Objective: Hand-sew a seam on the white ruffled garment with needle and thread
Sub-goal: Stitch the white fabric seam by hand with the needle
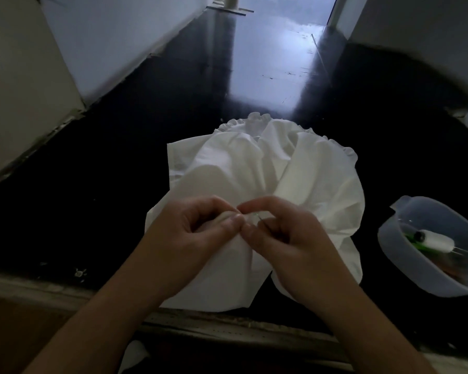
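Note:
The white ruffled garment [268, 163] lies bunched on the dark counter, its frilled edge at the far side. My left hand [195, 233] pinches a fold of the fabric between thumb and fingers. My right hand [284, 233] is right beside it, thumb and forefinger pinching a thin needle [260, 215] at the fold. The two hands touch at the fingertips. The thread is too fine to make out.
A translucent plastic tub [405, 255] sits at the right, holding a white thread spool [438, 240] and green items. The dark glossy counter [173, 117] runs away between pale walls. A worn counter edge [227, 325] lies near me.

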Demonstrator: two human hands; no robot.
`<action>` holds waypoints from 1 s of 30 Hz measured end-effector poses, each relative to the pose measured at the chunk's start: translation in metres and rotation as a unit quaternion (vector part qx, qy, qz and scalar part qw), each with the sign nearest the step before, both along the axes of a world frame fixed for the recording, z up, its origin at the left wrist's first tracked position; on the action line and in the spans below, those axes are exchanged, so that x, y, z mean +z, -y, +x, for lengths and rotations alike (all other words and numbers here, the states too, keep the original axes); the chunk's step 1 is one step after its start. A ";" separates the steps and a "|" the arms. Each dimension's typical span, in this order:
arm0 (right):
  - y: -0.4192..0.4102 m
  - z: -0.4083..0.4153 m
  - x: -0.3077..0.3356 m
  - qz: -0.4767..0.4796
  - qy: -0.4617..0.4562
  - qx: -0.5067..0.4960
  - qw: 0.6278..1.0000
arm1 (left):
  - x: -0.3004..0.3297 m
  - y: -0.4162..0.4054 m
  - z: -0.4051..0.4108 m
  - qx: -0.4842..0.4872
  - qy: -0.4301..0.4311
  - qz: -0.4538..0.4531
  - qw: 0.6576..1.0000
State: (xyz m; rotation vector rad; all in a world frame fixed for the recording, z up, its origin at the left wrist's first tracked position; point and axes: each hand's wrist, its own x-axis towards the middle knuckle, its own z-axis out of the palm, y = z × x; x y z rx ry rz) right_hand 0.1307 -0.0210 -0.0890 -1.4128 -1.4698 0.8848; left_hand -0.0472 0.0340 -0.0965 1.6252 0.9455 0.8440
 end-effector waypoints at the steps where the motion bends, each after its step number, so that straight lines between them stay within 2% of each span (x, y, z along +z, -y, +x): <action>1: -0.002 0.002 -0.003 -0.002 0.005 0.006 1.000 | 0.000 -0.002 -0.001 -0.009 -0.004 0.002 1.000; 3: -0.007 0.006 -0.011 -0.006 -0.006 0.020 1.000 | -0.002 -0.005 -0.003 -0.016 -0.009 -0.002 1.000; 6: -0.009 0.012 -0.014 -0.031 -0.099 0.033 0.994 | -0.003 -0.009 -0.006 -0.012 -0.037 0.005 0.999; 8: -0.012 0.016 -0.016 -0.043 -0.116 0.030 0.992 | -0.005 -0.012 -0.005 -0.010 -0.043 -0.002 0.999; 12: -0.017 0.020 -0.013 -0.065 -0.158 0.019 0.985 | -0.005 -0.012 -0.003 0.019 0.018 -0.076 0.997; 15: -0.019 0.019 -0.013 -0.057 -0.124 -0.004 0.991 | -0.004 -0.008 0.002 0.034 0.078 -0.168 0.982; 17: -0.019 0.018 -0.014 -0.047 -0.081 -0.020 0.995 | -0.005 -0.007 0.004 0.041 0.089 -0.185 0.978; 19: -0.017 0.018 -0.010 -0.047 -0.081 -0.032 0.995 | -0.006 -0.007 0.004 0.051 0.081 -0.171 0.981; 23: -0.011 0.024 0.002 -0.059 -0.143 -0.069 0.986 | -0.004 -0.006 0.004 0.071 0.073 -0.132 0.986; 27: -0.005 0.019 0.013 -0.004 -0.089 -0.091 0.992 | -0.003 -0.003 0.005 0.080 0.070 -0.120 0.987; 30: -0.004 0.014 0.016 -0.002 -0.095 -0.066 0.993 | -0.001 -0.002 0.006 0.077 0.070 -0.119 0.987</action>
